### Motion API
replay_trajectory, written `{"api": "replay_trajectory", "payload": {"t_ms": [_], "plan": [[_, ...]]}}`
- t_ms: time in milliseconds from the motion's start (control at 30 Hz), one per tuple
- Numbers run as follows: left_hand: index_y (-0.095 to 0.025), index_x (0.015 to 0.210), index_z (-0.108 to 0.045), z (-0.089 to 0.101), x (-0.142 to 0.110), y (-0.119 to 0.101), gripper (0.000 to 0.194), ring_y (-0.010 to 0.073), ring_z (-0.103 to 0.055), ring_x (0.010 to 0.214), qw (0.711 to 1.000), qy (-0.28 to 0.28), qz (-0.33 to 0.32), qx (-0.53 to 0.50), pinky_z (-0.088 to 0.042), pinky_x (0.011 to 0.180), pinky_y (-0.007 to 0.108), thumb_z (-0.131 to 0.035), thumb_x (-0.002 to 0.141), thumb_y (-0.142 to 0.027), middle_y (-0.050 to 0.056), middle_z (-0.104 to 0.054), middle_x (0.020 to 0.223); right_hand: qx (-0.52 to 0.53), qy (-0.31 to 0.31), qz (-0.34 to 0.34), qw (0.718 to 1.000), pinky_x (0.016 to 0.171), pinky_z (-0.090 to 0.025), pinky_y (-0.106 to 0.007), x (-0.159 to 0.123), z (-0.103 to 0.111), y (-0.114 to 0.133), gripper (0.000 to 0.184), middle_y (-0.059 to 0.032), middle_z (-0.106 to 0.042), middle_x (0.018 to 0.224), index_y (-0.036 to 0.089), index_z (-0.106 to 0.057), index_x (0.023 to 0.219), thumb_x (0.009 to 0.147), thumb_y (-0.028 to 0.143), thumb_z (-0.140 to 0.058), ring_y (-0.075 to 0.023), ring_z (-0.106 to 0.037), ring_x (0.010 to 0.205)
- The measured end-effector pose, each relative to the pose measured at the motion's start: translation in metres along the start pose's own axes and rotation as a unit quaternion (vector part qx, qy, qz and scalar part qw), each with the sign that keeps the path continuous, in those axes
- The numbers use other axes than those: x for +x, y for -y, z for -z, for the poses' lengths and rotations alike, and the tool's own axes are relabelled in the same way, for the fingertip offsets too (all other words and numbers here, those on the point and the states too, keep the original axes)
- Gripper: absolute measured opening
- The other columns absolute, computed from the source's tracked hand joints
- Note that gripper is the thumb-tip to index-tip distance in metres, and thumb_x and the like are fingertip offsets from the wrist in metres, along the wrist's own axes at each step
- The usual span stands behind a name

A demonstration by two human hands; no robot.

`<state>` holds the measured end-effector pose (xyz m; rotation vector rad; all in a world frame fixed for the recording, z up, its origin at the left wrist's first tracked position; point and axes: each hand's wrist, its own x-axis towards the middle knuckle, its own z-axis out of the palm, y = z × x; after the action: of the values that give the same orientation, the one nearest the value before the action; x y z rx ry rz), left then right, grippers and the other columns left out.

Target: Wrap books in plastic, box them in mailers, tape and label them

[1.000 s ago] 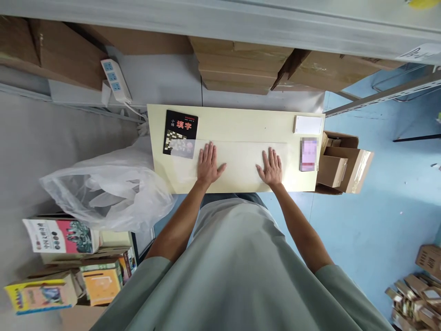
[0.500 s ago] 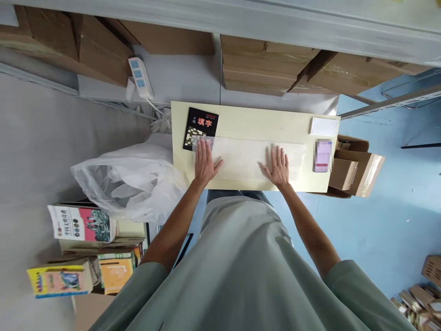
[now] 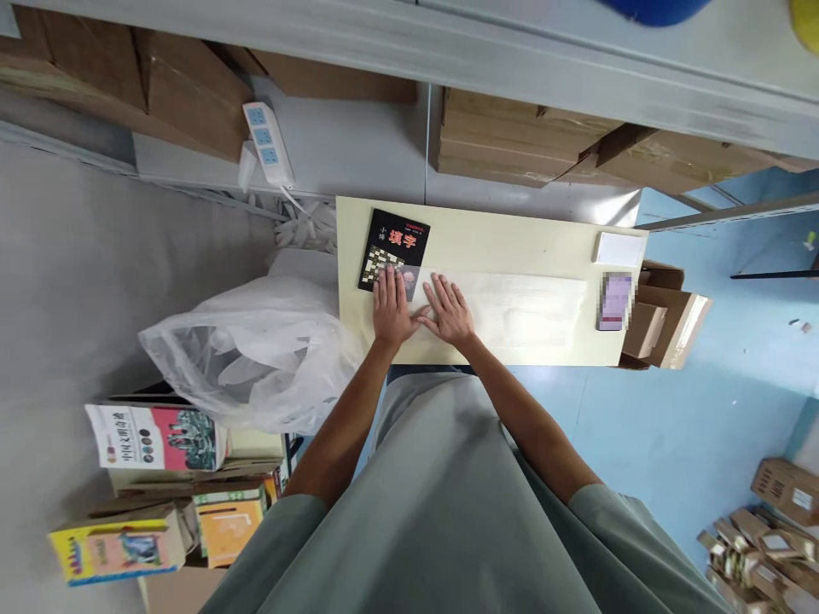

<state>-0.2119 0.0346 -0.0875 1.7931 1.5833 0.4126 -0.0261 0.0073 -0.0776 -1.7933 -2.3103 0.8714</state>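
A translucent plastic sheet lies flat along the front of the pale yellow table. Its left end covers the lower part of a black book with a crossword grid on the cover. Palm down on that left end, my left hand has its fingers stretched out, with the fingertips over the book's lower part. My right hand also rests flat on the sheet, just right of the left one, fingers spread. The two thumbs meet or nearly meet.
On the table's right lie a white box and a blurred purple phone-like item. A large clear plastic bag stands left, above stacked books. Cardboard boxes and a power strip sit beyond, under a shelf beam.
My right hand has slid left along the sheet, from near its right end to beside my left hand. My left hand stays on the sheet's left end. The camera view has shifted slightly.
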Motion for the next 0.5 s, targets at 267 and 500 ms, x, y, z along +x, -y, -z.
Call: {"api": "replay_trajectory", "payload": {"t_ms": [267,500], "plan": [[-0.013,0.166,-0.056,0.03,0.004,-0.011,0.085,0.0441,-0.03,0.173,1.0,0.012,0.016,-0.013,-0.018,0.14,0.059,-0.058,0.103,-0.071,0.025,-0.042,0.18,0.034,0.001,-0.014,0.999,0.146,-0.016,-0.057,-0.003,-0.005,-0.001,0.085,-0.0115,-0.024,0.189,0.02,-0.033,0.182,0.113,0.066,-0.05,-0.0339,-0.02,0.178],[-0.015,0.146,-0.064,0.067,0.072,-0.016,0.063,0.0474,-0.048,0.155,0.977,-0.119,0.166,0.057,-0.035,0.13,0.061,-0.075,0.096,-0.052,0.029,-0.058,0.161,0.035,-0.014,-0.003,0.999,0.145,-0.018,-0.056,-0.004,-0.007,0.0,0.082,-0.0112,-0.022,0.19,0.022,-0.038,0.18,0.112,0.066,-0.052,-0.0331,-0.022,0.177]]}}
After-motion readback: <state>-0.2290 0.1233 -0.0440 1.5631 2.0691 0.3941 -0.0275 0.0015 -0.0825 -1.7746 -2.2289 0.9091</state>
